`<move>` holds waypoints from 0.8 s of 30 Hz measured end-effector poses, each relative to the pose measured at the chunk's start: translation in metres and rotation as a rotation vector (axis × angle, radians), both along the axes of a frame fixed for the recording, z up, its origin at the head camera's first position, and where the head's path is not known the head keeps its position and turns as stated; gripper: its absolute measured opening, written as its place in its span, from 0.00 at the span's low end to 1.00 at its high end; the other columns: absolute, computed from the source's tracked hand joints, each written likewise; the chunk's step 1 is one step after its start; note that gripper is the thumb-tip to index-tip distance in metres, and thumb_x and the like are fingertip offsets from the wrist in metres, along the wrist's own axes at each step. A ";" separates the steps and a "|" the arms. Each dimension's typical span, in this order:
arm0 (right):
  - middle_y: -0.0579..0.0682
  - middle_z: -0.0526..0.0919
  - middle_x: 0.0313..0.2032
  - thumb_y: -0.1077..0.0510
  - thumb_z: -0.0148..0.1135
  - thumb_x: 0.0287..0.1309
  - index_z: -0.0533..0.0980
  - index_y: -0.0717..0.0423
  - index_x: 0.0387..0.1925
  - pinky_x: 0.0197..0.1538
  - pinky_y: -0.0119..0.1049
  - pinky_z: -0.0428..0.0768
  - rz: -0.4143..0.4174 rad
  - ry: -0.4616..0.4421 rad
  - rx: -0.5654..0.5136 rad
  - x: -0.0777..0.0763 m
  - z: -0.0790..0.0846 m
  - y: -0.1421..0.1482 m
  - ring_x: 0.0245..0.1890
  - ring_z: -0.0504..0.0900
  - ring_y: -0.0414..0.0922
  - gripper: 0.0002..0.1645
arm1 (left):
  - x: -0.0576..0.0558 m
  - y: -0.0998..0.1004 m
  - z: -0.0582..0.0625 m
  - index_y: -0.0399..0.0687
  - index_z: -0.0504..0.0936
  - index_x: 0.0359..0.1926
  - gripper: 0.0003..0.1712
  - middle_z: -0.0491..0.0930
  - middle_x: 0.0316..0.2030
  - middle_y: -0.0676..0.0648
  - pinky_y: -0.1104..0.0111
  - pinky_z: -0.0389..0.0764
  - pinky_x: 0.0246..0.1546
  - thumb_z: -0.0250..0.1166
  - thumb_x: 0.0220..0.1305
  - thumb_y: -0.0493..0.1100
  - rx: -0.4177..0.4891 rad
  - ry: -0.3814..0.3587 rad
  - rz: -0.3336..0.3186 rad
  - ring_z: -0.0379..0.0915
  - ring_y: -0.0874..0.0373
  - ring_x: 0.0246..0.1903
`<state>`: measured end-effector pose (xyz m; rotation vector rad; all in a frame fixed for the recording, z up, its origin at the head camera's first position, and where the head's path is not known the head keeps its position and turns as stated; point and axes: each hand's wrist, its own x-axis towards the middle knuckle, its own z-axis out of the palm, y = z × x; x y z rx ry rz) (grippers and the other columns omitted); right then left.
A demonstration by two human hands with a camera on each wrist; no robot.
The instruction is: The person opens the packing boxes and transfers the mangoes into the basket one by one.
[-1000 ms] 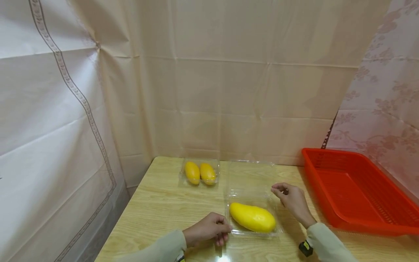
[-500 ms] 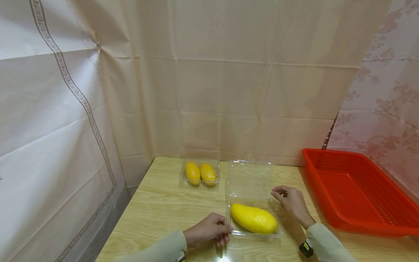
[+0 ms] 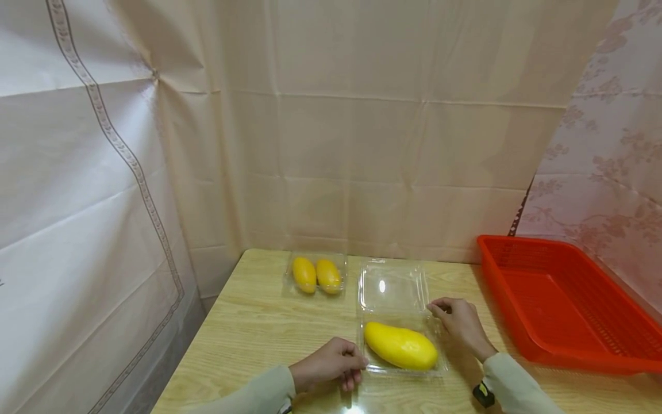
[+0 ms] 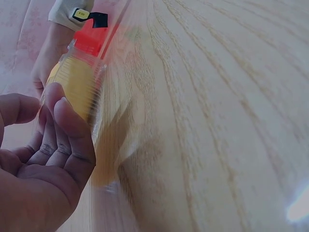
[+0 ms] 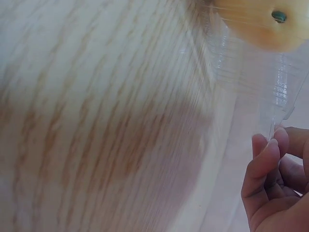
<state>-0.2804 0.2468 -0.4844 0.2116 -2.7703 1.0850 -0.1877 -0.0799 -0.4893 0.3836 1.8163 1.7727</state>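
We note a beige cloth [image 3: 383, 144] filling the background, creased along fold lines. Below it we have a wood-grain table [image 3: 258, 322]. A red basket [image 3: 558, 299] sits at the table's right side, its walls slotted.

Left of the basket, near the front of the table, we observe an open clear box [image 3: 383, 370]. The plastic is thin, colourless and glossy, ribbed along the walls. Its lid [image 3: 393, 287] is turned back on the far side, catching a bright white glint; we cannot tell its exact angle.

In the box's tray lies a large yellow fruit [image 3: 400, 346], smooth, shiny and elongated, thicker at its right end. It lies slightly aslant. From the right wrist we see a dark green stem mark [image 5: 278, 17] on it.

Our left hand [image 3: 331, 362] pinches the box's front left corner between thumb and index finger. Our right hand [image 3: 464, 324] pinches a clear plastic edge near the hinge; whether lid or tray, we cannot tell.

Farther back and to the left, a smaller clear box [image 3: 343, 270] contains two orange-yellow fruits [image 3: 304, 275] side by side.
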 end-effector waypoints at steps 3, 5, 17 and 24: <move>0.46 0.85 0.31 0.56 0.67 0.69 0.87 0.61 0.42 0.27 0.33 0.71 0.000 -0.003 0.008 -0.001 -0.002 0.000 0.26 0.73 0.43 0.11 | 0.000 0.000 0.000 0.33 0.79 0.33 0.11 0.81 0.23 0.47 0.75 0.75 0.18 0.64 0.72 0.38 -0.003 0.001 -0.006 0.73 0.63 0.18; 0.46 0.85 0.30 0.56 0.66 0.70 0.87 0.61 0.42 0.27 0.33 0.71 0.000 -0.007 0.009 -0.001 -0.002 0.000 0.25 0.72 0.43 0.12 | -0.001 0.000 0.000 0.29 0.79 0.35 0.13 0.81 0.23 0.47 0.74 0.75 0.18 0.64 0.72 0.38 -0.008 0.003 -0.008 0.73 0.63 0.18; 0.48 0.76 0.18 0.53 0.62 0.73 0.85 0.63 0.49 0.18 0.33 0.70 -0.007 -0.154 -0.067 0.002 0.001 -0.003 0.16 0.72 0.43 0.17 | -0.003 -0.002 -0.002 0.27 0.81 0.40 0.15 0.81 0.24 0.47 0.74 0.76 0.19 0.63 0.73 0.40 -0.038 0.003 -0.012 0.73 0.62 0.19; 0.48 0.75 0.17 0.51 0.62 0.73 0.84 0.63 0.49 0.19 0.34 0.70 -0.010 -0.176 -0.067 0.000 -0.001 -0.002 0.16 0.72 0.43 0.19 | -0.003 -0.001 -0.002 0.26 0.81 0.41 0.15 0.81 0.24 0.47 0.74 0.76 0.19 0.63 0.73 0.40 -0.033 0.000 -0.010 0.73 0.63 0.19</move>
